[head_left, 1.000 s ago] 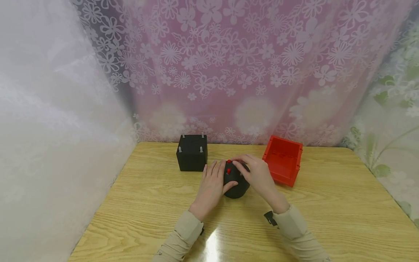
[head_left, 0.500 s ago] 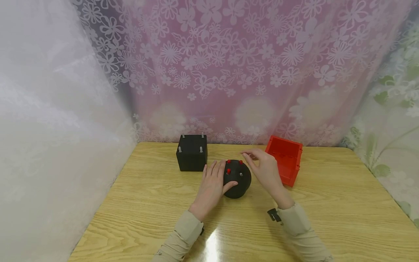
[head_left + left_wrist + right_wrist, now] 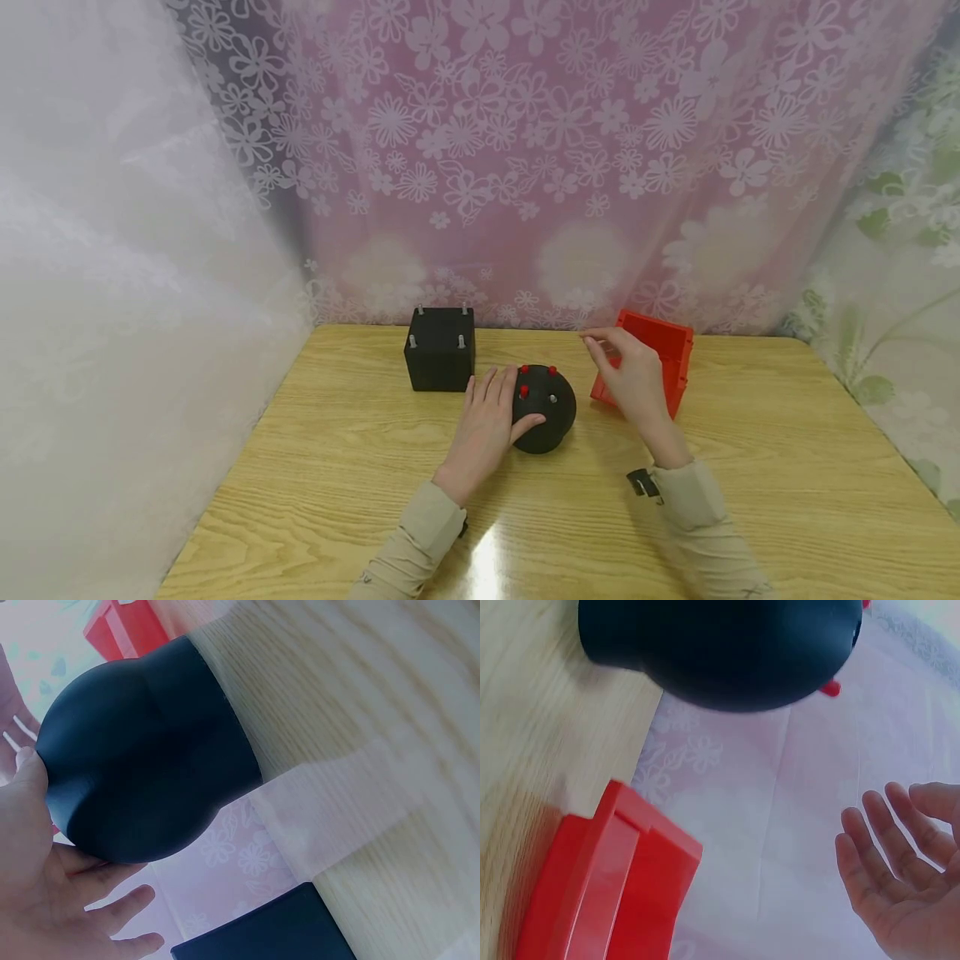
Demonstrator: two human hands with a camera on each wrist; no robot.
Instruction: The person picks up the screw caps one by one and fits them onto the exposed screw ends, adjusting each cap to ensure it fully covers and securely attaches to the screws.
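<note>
A black rounded, dome-like block (image 3: 546, 429) stands on the table, with three red caps (image 3: 524, 391) and a bare grey peg (image 3: 553, 399) on its top. My left hand (image 3: 483, 423) holds its left side, thumb in front and fingers behind; the left wrist view shows thumb and fingers spread round the dark dome (image 3: 142, 757). Over the near left part of the red bin (image 3: 678, 385) hovers my right hand (image 3: 637, 379), apart from the dome. Its fingers are loosely bent, and no object shows in them in the right wrist view. The hand hides part of the bin.
Behind and left of the dome stands a black cube (image 3: 440, 367) with several grey pegs (image 3: 461, 341) upright on its top. A pink flowered curtain (image 3: 480, 208) hangs along the table's back edge. The wooden table (image 3: 315, 467) extends in front.
My right hand has let go at the dome's top and moved right, over the red bin. A red cap that it covered now shows at the back right. The left hand stays put.
</note>
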